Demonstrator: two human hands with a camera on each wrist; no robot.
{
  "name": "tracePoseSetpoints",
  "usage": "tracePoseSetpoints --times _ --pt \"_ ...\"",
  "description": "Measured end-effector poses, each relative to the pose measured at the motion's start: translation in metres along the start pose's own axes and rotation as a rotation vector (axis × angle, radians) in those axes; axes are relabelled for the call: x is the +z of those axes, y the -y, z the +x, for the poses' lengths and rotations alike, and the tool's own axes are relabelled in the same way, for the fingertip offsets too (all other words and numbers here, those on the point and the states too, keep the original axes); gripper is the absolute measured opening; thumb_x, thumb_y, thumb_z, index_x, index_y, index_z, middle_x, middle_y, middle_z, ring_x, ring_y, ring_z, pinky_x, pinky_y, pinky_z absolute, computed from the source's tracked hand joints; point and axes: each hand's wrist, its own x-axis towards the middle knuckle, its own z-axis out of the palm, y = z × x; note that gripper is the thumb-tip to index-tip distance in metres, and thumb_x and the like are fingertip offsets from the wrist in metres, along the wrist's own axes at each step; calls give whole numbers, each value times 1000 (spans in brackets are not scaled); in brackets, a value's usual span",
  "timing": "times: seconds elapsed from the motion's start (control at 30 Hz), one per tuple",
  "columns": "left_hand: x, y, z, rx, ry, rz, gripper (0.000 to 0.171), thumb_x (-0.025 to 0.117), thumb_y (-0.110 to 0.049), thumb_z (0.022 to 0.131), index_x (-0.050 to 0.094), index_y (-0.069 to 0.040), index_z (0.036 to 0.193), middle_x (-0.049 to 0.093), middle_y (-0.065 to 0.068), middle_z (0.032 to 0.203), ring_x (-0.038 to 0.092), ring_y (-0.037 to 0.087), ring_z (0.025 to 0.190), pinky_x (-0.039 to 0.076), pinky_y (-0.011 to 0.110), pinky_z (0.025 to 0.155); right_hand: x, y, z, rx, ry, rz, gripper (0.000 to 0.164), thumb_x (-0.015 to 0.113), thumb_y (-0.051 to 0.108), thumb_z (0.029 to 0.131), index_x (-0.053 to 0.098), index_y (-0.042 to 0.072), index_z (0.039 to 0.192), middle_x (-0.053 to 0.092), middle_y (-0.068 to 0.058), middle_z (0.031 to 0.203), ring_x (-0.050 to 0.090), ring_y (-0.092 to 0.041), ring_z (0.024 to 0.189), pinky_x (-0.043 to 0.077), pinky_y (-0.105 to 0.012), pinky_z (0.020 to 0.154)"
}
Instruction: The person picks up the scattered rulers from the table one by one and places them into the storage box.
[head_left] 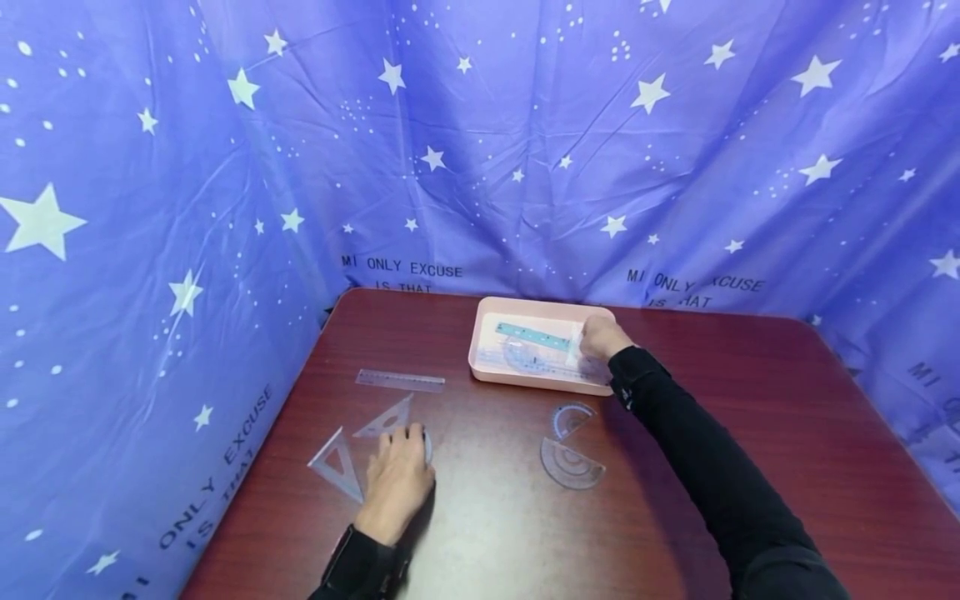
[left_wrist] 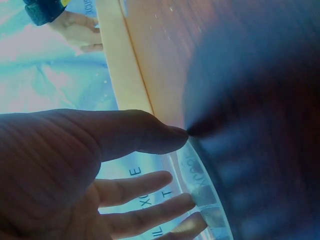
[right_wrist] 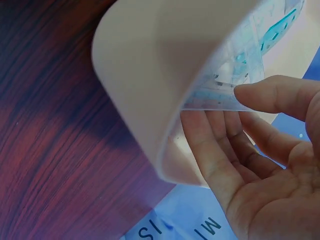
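My left hand (head_left: 401,475) is low over the table's left half, holding a clear protractor (left_wrist: 207,182) by its curved edge between thumb and fingers. Most of that protractor is hidden under the hand in the head view. Two clear set squares (head_left: 384,418) lie just beyond and to the left of it. At the right end of a pale pink tray (head_left: 551,386), my right hand (head_left: 602,337) reaches over the rim. Its thumb and fingers pinch a clear straight-edged plastic piece (right_wrist: 220,100). Inside the tray lie a teal ruler (head_left: 532,335) and several clear drawing tools.
A clear ruler (head_left: 400,381) lies left of the tray. In front of the tray are a small blue-marked protractor (head_left: 573,420) and a larger clear protractor (head_left: 572,464). Starry blue curtains (head_left: 525,167) hang behind and beside the dark red table (head_left: 480,533).
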Motion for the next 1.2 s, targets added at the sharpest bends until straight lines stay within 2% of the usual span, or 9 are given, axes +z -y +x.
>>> tracePoseSetpoints --times 0.17,0.27,0.33,0.43,0.53,0.7,0.83,1.03,1.2 --pt "-1 1 1 -7 3 -14 51 81 -8 81 65 0 128 68 23 120 60 44 115 54 66 89 26 -50 44 -24 -38 -1 15 59 7 75 58 12 60 50 -2 63 49 -23 61 45 -42 60" --pt "-2 1 1 -6 5 -20 53 82 -9 80 65 -1 130 68 22 122 59 44 116 53 66 90 29 -62 51 -44 -66 -28 10 64 14 78 71 11 71 65 -5 73 59 -26 69 53 -45 68" --pt "-2 1 2 1 6 -24 55 83 -9 79 65 0 130 68 23 122 59 44 116 53 66 89 19 -49 35 -32 -60 -19 18 66 16 82 78 3 88 75 -14 91 68 -33 83 59 -48 80" --pt "-2 1 3 13 12 -38 57 83 -8 76 64 1 129 68 24 122 60 45 114 54 67 88 -7 -14 -4 2 -28 18 36 69 17 92 72 -8 118 73 -27 124 69 -44 110 57 -56 98" --pt "-1 1 5 33 17 -46 58 83 -11 74 65 1 127 69 25 119 62 45 112 55 67 87 -21 1 -28 -1 -43 16 43 65 21 97 66 -8 129 70 -29 131 68 -47 116 56 -60 97" --pt "-4 -6 11 31 98 -78 59 85 -16 74 67 -1 128 71 23 119 67 42 111 58 65 89 -26 22 -50 -44 -107 20 44 63 23 98 66 -3 133 74 -25 125 71 -43 114 57 -60 94" --pt "-11 -18 13 29 147 -93 61 86 -18 76 68 -5 133 71 22 123 67 40 113 58 63 91 -19 39 -69 -140 -165 74 37 63 18 98 70 -3 127 76 -22 118 73 -38 108 60 -55 92" --pt "-15 -38 14 103 78 -111 57 86 -21 80 69 -7 133 70 20 125 64 38 113 58 60 91 2 58 -101 -272 -170 193 32 62 11 99 69 -7 125 77 -22 114 75 -35 105 62 -50 93" --pt "-19 -57 14 158 18 -143 59 84 -22 82 67 -7 137 70 17 126 64 35 111 58 55 89 26 66 -126 -279 -148 310 34 63 12 102 67 -6 130 77 -19 117 75 -31 104 62 -47 95"
